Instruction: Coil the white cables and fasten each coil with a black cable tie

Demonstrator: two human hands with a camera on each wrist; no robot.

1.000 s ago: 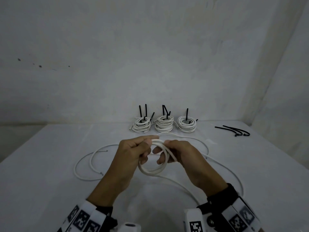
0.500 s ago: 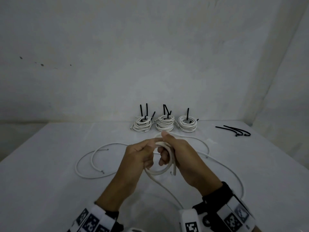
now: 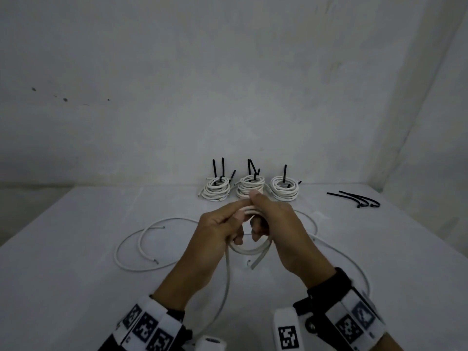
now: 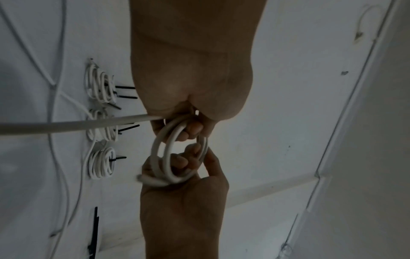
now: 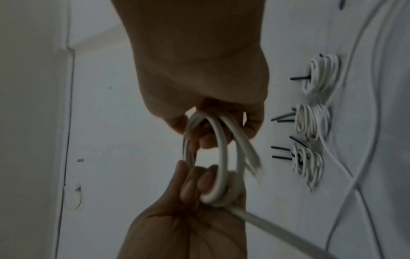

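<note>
A small coil of white cable (image 3: 249, 249) is held above the worktop (image 3: 63, 287) in the lower centre of the head view, between both hands. The left hand (image 3: 217, 231) is curled round the coil's left side, thumb and fingers pinching the loops together. The right hand (image 3: 276, 224) is closed on the right side, with its fingers hooked through the coil's opening, as is seen in the left wrist view (image 4: 179, 163). A short free end of the cable (image 3: 258, 262) is seen sticking out below the coil, and the long uncoiled remainder (image 3: 228, 279) is seen trailing down toward the bottom of the frame.

Three finished coils (image 3: 250, 189) with black ties standing up from them are lined up at the far edge, above the hands. Spare black cable ties (image 3: 354, 198) are laid at the right of the frame. Another loose white cable (image 3: 136, 247) is spread in curves at the left.
</note>
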